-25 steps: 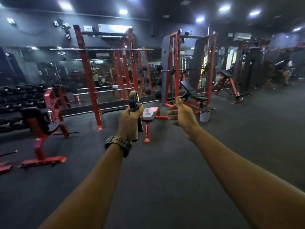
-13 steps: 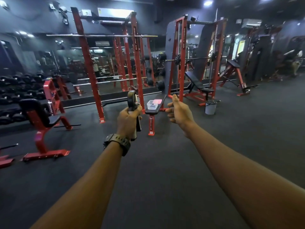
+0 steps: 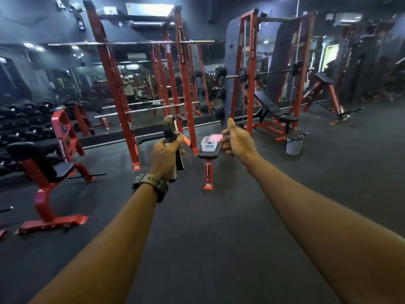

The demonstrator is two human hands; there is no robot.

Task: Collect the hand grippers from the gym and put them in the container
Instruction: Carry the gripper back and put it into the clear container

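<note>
Gripping looped black hand gripper in left hand, clear plastic container ahead

The flat bench and the clear container on it now loom larger and nearer than a second ago, the red racks rising higher in frame. The right hand now overlaps the container's pink lid, where earlier it sat clear to the right.

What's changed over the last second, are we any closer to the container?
The view has closed in on the bench with the clear container, now larger and lower in frame. Unchanged: left hand keeps its grip on the hand gripper; right hand stays empty, loosely curled.
</note>
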